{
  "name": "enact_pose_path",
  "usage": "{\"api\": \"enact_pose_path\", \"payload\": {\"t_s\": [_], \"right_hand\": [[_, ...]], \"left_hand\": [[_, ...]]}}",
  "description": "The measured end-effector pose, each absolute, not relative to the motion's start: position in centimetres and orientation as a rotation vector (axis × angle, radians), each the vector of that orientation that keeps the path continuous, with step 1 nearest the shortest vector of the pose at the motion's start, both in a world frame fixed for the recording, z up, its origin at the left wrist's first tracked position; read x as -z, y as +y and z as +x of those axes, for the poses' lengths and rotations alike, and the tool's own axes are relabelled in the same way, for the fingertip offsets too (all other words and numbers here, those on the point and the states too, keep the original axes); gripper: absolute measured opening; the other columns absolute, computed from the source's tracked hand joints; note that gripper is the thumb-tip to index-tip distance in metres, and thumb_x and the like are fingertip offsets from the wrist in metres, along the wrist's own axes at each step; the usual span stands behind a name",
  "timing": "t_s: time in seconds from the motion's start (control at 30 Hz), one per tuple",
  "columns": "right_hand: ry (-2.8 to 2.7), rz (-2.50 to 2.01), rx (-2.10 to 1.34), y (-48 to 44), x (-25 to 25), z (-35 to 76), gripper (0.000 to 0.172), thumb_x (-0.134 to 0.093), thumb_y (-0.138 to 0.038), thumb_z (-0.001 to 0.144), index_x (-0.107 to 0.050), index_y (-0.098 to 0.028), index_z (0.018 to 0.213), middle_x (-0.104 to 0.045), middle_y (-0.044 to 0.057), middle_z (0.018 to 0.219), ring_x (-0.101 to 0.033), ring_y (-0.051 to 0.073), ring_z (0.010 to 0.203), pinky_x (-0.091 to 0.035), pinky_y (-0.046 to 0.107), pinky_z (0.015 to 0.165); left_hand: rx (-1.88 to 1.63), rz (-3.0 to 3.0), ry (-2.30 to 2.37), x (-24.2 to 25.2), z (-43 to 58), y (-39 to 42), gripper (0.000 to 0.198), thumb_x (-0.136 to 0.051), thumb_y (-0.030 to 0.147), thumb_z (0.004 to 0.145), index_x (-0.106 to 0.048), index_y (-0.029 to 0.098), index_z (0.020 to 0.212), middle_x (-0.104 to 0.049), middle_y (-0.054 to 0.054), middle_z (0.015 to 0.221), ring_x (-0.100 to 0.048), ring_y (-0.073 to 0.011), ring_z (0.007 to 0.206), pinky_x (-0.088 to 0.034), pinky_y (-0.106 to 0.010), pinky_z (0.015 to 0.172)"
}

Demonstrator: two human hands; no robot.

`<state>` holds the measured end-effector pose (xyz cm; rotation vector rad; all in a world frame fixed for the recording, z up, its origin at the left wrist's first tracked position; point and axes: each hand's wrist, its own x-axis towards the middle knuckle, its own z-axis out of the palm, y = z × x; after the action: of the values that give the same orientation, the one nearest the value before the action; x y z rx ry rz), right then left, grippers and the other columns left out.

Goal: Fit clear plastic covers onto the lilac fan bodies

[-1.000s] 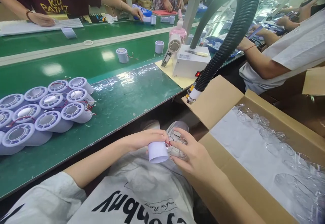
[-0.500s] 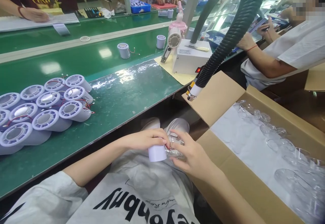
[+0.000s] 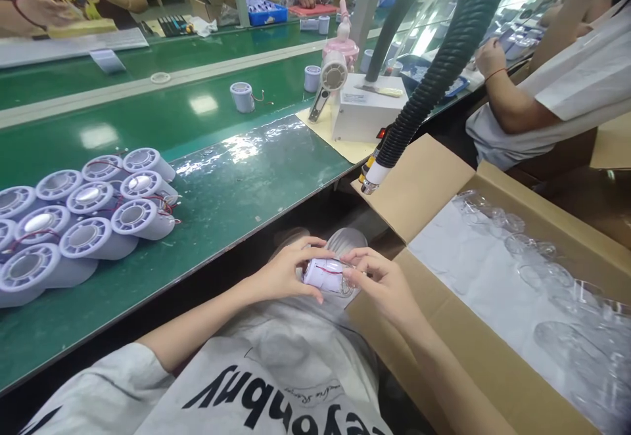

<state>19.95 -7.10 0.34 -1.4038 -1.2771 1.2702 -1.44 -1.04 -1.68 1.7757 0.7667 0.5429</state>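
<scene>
Over my lap, my left hand [image 3: 286,272] is closed around a lavender cylindrical housing [image 3: 319,280] lying on its side. A thin red wire runs along the housing's upper side. At its right end sits a clear plastic part [image 3: 347,288], which appears to be pushed onto or into the housing. My right hand [image 3: 382,282] grips that clear part with thumb and fingertips, which cover some of it. Several similar lavender housings [image 3: 89,238] with round grilled tops and red wires stand grouped on the green bench to the left.
A cardboard box [image 3: 438,317] of clear plastic parts [image 3: 557,330] stands open at my right. Above its flap hangs a black corrugated hose [image 3: 419,106]. A pink device [image 3: 340,50] and white box [image 3: 369,110] stand behind. Co-workers [image 3: 537,93] sit right and across.
The housing has turned in my hands, so the red wire now shows along its side. The housing and clear part now sit end to end. Co-workers' hands have shifted.
</scene>
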Motion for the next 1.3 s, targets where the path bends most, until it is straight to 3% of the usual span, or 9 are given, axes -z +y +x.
{"api": "enact_pose_path", "payload": {"t_s": [0.13, 0.23, 0.3, 0.37, 0.43, 0.57, 0.67, 0.9, 1.3], "right_hand": [[-1.045, -1.277, -1.432, -6.8, 0.0, 20.5, 0.032, -0.075, -0.041, 0.078, -0.065, -0.021, 0.056, -0.069, 0.007, 0.104, -0.065, 0.027, 0.099, -0.054, 0.037, 0.077], [-1.306, -1.199, -1.344, -7.1, -0.2, 20.7, 0.013, -0.08, -0.035, 0.075, -0.076, -0.027, 0.085, -0.065, 0.006, 0.127, -0.059, 0.03, 0.119, -0.053, 0.041, 0.09], [-1.595, -1.185, -1.13, -7.6, -0.2, 20.8, 0.032, -0.08, -0.025, 0.076, -0.073, -0.031, 0.106, -0.057, 0.005, 0.139, -0.054, 0.03, 0.126, -0.049, 0.043, 0.101], [-1.758, -1.179, -0.947, -8.1, -0.1, 20.8, 0.037, -0.075, -0.019, 0.081, -0.068, -0.031, 0.115, -0.054, 0.005, 0.142, -0.055, 0.027, 0.126, -0.045, 0.042, 0.106], [-1.777, -1.168, -0.908, -8.5, 0.0, 20.8, 0.035, -0.073, -0.019, 0.084, -0.066, -0.03, 0.116, -0.056, 0.005, 0.141, -0.057, 0.026, 0.124, -0.048, 0.041, 0.104], [-1.688, -1.177, -1.021, -8.7, -0.3, 20.9, 0.038, -0.078, -0.024, 0.08, -0.064, -0.029, 0.115, -0.062, 0.005, 0.133, -0.065, 0.024, 0.11, -0.057, 0.037, 0.091], [-1.601, -1.175, -1.132, -8.6, -0.9, 20.9, 0.04, -0.08, -0.025, 0.078, -0.065, -0.03, 0.114, -0.067, 0.002, 0.123, -0.066, 0.023, 0.107, -0.059, 0.034, 0.088], [-1.444, -1.239, -1.35, -8.8, -1.8, 20.9, 0.037, -0.08, -0.027, 0.078, -0.065, -0.031, 0.112, -0.068, 0.0, 0.112, -0.066, 0.019, 0.097, -0.057, 0.03, 0.083], [-1.113, -1.181, -1.696, -8.4, -1.8, 20.6, 0.04, -0.073, -0.046, 0.082, -0.057, -0.023, 0.109, -0.069, 0.003, 0.093, -0.063, 0.014, 0.072, -0.054, 0.026, 0.066]], "left_hand": [[-0.448, 1.488, 0.683, 1.0, -1.4, -1.2, 0.07, -0.084, 0.033, 0.066, -0.058, 0.024, 0.13, -0.062, -0.009, 0.121, -0.062, -0.0239, 0.106, -0.053, -0.039, 0.092], [-0.483, 1.245, 0.687, 0.6, -1.3, -1.4, 0.065, -0.082, 0.027, 0.069, -0.056, 0.023, 0.129, -0.062, -0.008, 0.118, -0.064, -0.0193, 0.097, -0.056, -0.035, 0.085], [-0.505, 1.111, 0.702, 0.4, -1.2, -1.6, 0.061, -0.08, 0.028, 0.072, -0.056, 0.022, 0.128, -0.062, -0.007, 0.112, -0.064, -0.0182, 0.093, -0.058, -0.034, 0.078], [-0.495, 1.054, 0.696, 0.4, -1.2, -1.8, 0.061, -0.079, 0.031, 0.073, -0.055, 0.023, 0.129, -0.06, -0.008, 0.112, -0.064, -0.0184, 0.089, -0.059, -0.033, 0.071], [-0.488, 1.101, 0.666, 0.4, -1.4, -1.9, 0.065, -0.08, 0.033, 0.072, -0.054, 0.025, 0.131, -0.058, -0.01, 0.122, -0.064, -0.0193, 0.091, -0.059, -0.032, 0.07], [-0.501, 1.309, 0.608, 0.0, -1.8, -1.9, 0.075, -0.085, 0.028, 0.065, -0.055, 0.027, 0.134, -0.055, -0.01, 0.133, -0.06, -0.0244, 0.113, -0.054, -0.034, 0.091], [-0.499, 1.388, 0.599, -0.5, -2.0, -1.9, 0.076, -0.086, 0.025, 0.066, -0.055, 0.027, 0.135, -0.056, -0.009, 0.133, -0.058, -0.0253, 0.119, -0.051, -0.036, 0.098], [-0.52, 1.504, 0.572, -1.0, -2.3, -2.0, 0.074, -0.084, 0.025, 0.068, -0.054, 0.03, 0.135, -0.056, -0.008, 0.135, -0.055, -0.0245, 0.124, -0.048, -0.037, 0.103], [-0.535, 1.581, 0.547, -1.2, -2.4, -2.0, 0.073, -0.083, 0.027, 0.069, -0.054, 0.029, 0.136, -0.053, -0.01, 0.141, -0.048, -0.0289, 0.133, -0.046, -0.042, 0.106]]}}
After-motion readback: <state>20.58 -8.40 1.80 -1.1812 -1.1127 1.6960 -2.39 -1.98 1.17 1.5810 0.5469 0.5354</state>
